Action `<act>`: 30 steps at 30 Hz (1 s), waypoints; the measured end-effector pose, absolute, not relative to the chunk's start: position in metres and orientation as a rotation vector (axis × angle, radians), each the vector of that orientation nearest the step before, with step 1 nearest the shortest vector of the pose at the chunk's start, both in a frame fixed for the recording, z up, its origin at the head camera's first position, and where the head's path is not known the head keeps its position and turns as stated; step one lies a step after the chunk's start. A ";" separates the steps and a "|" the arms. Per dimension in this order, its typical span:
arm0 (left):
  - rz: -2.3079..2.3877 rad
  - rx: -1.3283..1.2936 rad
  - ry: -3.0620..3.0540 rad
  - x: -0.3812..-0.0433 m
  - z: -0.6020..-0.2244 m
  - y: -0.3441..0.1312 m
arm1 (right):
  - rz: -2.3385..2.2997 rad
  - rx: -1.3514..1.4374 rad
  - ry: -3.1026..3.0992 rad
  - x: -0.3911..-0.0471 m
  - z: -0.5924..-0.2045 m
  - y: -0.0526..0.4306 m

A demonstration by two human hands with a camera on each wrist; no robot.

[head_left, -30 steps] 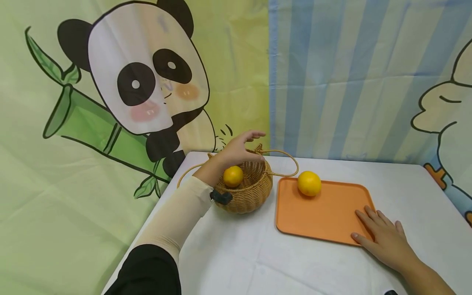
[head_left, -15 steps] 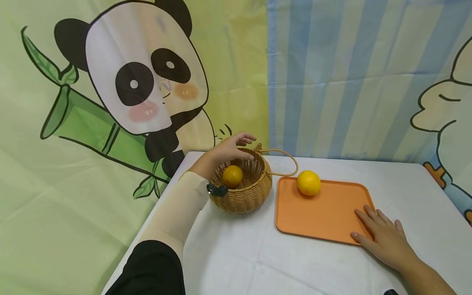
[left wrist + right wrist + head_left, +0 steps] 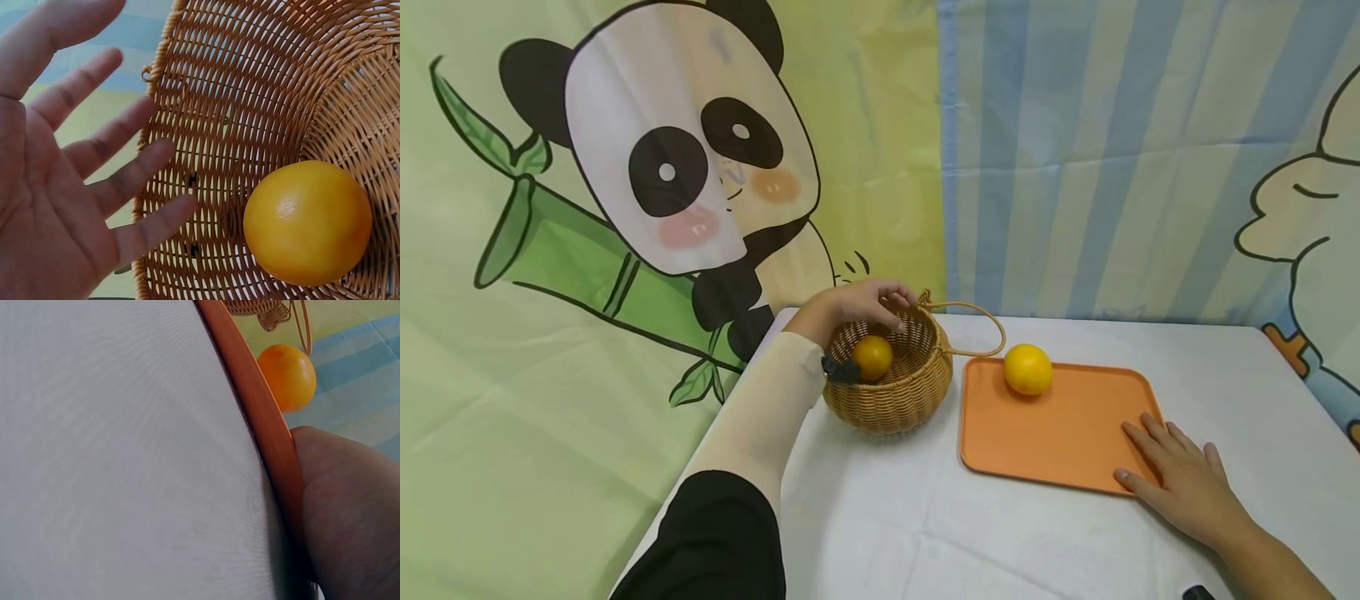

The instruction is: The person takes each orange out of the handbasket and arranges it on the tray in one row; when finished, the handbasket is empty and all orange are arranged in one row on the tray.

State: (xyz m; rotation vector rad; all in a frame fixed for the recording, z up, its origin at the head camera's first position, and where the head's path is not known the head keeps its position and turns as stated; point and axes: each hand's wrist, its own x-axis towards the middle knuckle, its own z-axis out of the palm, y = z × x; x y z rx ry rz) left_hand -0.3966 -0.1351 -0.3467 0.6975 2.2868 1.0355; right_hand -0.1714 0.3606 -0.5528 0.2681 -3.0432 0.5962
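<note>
My left hand hovers over the mouth of a round wicker basket, its fingers spread and holding nothing. Inside the basket lies one orange, apart from the fingers in the left wrist view. My right hand lies flat with its fingers over the near right corner of an orange tray. A second orange sits on the far left part of that tray. In the right wrist view part of the right hand overlaps the tray's edge.
The basket's loop handle sticks out to the right, toward the tray. A white cloth covers the table. Behind it hangs a printed curtain with a panda picture. A small black object shows at the bottom edge.
My left hand has drawn back leftward and lowered toward the basket's opening, its fingers dipping more. The right hand, the tray and both oranges stay where they were.
</note>
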 end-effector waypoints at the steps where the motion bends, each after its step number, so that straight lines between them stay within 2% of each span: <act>1: 1.020 0.689 2.269 -0.397 -0.346 -0.135 | 0.595 0.267 -3.042 -0.172 -0.553 0.360; 10: 0.880 0.663 2.153 -0.407 -0.351 -0.137 | 0.583 0.243 -3.057 -0.173 -0.552 0.359; 30: 0.716 0.290 2.127 -0.412 -0.367 -0.137 | 0.586 0.251 -3.045 -0.172 -0.551 0.359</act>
